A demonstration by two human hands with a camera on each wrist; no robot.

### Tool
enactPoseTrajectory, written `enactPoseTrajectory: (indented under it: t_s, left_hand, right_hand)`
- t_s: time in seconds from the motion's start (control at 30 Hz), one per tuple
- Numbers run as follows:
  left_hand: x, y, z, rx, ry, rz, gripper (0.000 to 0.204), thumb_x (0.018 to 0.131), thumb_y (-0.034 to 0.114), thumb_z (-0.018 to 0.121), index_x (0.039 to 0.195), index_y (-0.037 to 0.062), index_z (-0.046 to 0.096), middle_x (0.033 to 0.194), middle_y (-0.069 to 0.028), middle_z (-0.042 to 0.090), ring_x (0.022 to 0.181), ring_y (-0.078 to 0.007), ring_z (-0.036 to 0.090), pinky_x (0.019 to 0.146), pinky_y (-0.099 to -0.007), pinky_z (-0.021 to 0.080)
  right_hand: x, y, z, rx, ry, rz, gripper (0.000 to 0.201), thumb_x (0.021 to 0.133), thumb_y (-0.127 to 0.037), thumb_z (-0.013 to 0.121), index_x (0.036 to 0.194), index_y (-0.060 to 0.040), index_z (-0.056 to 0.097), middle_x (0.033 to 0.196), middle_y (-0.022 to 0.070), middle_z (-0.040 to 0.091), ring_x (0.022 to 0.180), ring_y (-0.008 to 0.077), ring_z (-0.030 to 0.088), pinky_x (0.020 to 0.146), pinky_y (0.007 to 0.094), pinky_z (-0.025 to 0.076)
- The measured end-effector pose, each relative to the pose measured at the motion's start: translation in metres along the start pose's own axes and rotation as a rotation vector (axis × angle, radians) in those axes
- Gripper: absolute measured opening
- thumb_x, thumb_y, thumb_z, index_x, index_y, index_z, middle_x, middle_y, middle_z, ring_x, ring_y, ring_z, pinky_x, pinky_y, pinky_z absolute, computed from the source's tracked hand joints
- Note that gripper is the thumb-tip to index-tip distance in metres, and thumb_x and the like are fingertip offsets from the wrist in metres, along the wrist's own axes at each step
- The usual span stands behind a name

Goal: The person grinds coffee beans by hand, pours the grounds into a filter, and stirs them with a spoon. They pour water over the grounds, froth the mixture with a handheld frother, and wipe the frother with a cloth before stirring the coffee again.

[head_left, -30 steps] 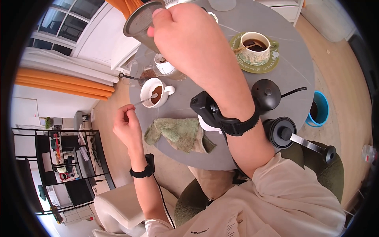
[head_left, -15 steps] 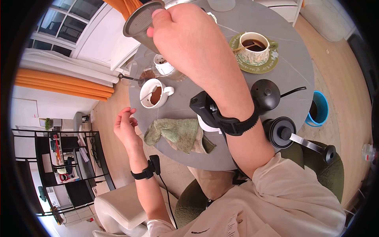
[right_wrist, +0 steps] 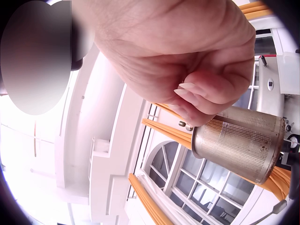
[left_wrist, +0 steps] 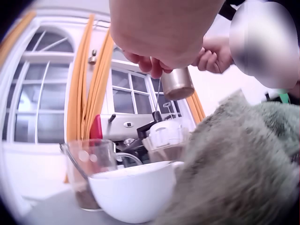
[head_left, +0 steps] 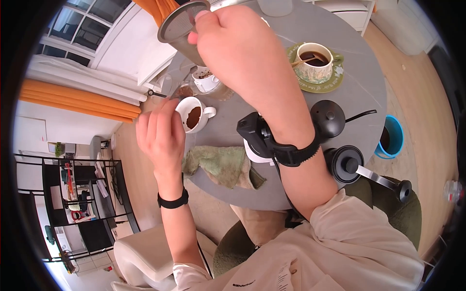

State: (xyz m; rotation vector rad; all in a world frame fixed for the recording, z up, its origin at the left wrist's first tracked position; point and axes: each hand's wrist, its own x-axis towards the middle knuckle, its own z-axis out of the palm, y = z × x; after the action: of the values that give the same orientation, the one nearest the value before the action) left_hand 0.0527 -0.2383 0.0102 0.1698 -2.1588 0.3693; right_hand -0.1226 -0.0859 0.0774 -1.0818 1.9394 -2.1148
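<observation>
My right hand [head_left: 242,43] grips the rim of a metal mesh filter [head_left: 180,29], tilted above the table's far side; the right wrist view shows its perforated wall [right_wrist: 239,140]. My left hand [head_left: 161,140] is beside a white cup [head_left: 200,125] holding brown powder [head_left: 193,117]. In the left wrist view, curled fingertips [left_wrist: 154,68] pinch a thin spoon handle [left_wrist: 158,93] above the cup [left_wrist: 136,194]. A spoon's bowl [right_wrist: 280,206] shows at the right wrist view's lower right. The left hand hides part of the cup's rim in the head view.
A small white container [head_left: 206,83] and glass jar [left_wrist: 96,161] stand beyond the cup. A green cloth [head_left: 218,166] lies nearer. Rightward are a coffee cup [head_left: 310,72] on a green saucer [head_left: 335,80], a black kettle [head_left: 327,119] and grinder [head_left: 345,165].
My left hand has released the spoon, then moved up to the cup and taken it again; the spoon no longer leans visibly in the cup. The right hand keeps its grip, almost still.
</observation>
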Motion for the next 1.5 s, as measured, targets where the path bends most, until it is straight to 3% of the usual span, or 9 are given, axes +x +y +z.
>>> enactPoseTrajectory:
  t_s: [0.07,0.2,0.37,0.6,0.8,0.9,1.1,1.3,1.5]
  left_hand:
    - [-0.002,0.003,-0.006,0.022,0.062,-0.004,0.028,0.085,-0.011,0.069,0.103,0.0081,0.077,0.098,-0.0057,0.077,0.077,-0.024,0.066,0.07,-0.036,0.053]
    - [-0.018,-0.008,-0.022,-0.011,0.083,-0.292,0.024,0.087,-0.011,0.066,0.098,0.0056,0.079,0.09,-0.0055,0.075,0.073,-0.0196,0.065,0.066,-0.0326,0.052]
    - [-0.054,-0.02,-0.026,-0.04,-0.083,-0.522,0.016,0.093,0.001,0.065,0.099,0.0053,0.08,0.081,-0.0075,0.071,0.066,-0.0151,0.064,0.061,-0.0302,0.053]
    - [-0.083,-0.014,-0.021,-0.154,-0.204,-0.914,0.016,0.095,0.004,0.063,0.098,0.0022,0.079,0.085,-0.0066,0.076,0.066,-0.0077,0.062,0.06,-0.0267,0.05]
    - [-0.091,-0.012,-0.014,-0.391,-0.134,-1.122,0.018,0.097,0.007,0.06,0.101,-0.0013,0.076,0.093,-0.0071,0.078,0.069,-0.0059,0.057,0.066,-0.0225,0.047]
    - [-0.102,-0.023,-0.009,-0.567,-0.021,-1.256,0.017,0.097,0.007,0.06,0.1,0.0008,0.076,0.091,-0.0069,0.078,0.063,-0.0062,0.053,0.059,-0.0237,0.043]
    - [-0.1,-0.033,-0.012,-0.662,0.024,-1.402,0.015,0.099,0.01,0.062,0.107,0.0034,0.073,0.098,-0.009,0.078,0.063,-0.0064,0.053,0.061,-0.023,0.043]
    - [-0.063,-0.031,-0.011,-0.794,0.182,-1.336,0.015,0.1,0.01,0.062,0.109,0.0035,0.072,0.1,-0.0083,0.078,0.067,-0.0065,0.053,0.066,-0.0231,0.044]
    - [-0.016,0.004,0.007,-0.611,0.152,-0.843,0.016,0.097,-0.001,0.062,0.107,0.0029,0.074,0.103,-0.0061,0.079,0.071,-0.0117,0.058,0.069,-0.0297,0.049]
  right_hand:
    - [-0.001,0.001,0.002,0.008,0.042,-0.011,0.039,0.099,-0.015,0.055,0.069,0.0091,0.062,0.064,0.0299,0.061,0.064,0.05,0.063,0.068,0.0542,0.053]
    - [-0.001,0.004,0.005,-0.008,0.074,-0.053,0.04,0.1,-0.014,0.054,0.069,0.0092,0.061,0.064,0.0306,0.061,0.064,0.0505,0.063,0.067,0.0545,0.052]
    - [-0.003,0.002,0.003,-0.003,0.057,-0.052,0.039,0.1,-0.013,0.054,0.069,0.0091,0.061,0.065,0.0314,0.061,0.066,0.0511,0.064,0.068,0.0549,0.053]
    - [0.0,0.004,0.006,-0.019,0.078,-0.058,0.039,0.1,-0.014,0.055,0.069,0.009,0.062,0.065,0.0308,0.061,0.066,0.0506,0.064,0.068,0.0553,0.054]
    - [-0.001,0.002,0.005,-0.041,0.041,-0.035,0.039,0.1,-0.014,0.055,0.069,0.0092,0.062,0.067,0.031,0.063,0.068,0.051,0.065,0.069,0.0549,0.055]
    - [-0.002,0.007,0.01,-0.041,0.113,-0.081,0.039,0.099,-0.014,0.055,0.069,0.0097,0.062,0.067,0.0312,0.063,0.068,0.051,0.066,0.069,0.0545,0.055]
    - [-0.001,0.006,0.008,-0.043,0.078,-0.08,0.038,0.099,-0.014,0.056,0.071,0.0105,0.064,0.068,0.032,0.064,0.068,0.0509,0.067,0.069,0.0539,0.056]
    - [-0.002,0.006,0.009,-0.045,0.078,-0.075,0.038,0.098,-0.013,0.055,0.069,0.0104,0.063,0.067,0.0315,0.063,0.066,0.0502,0.066,0.068,0.0542,0.055]
    - [-0.001,0.007,0.008,-0.02,0.07,-0.082,0.036,0.096,-0.012,0.053,0.069,0.0098,0.061,0.064,0.0297,0.061,0.066,0.0505,0.063,0.069,0.055,0.052]
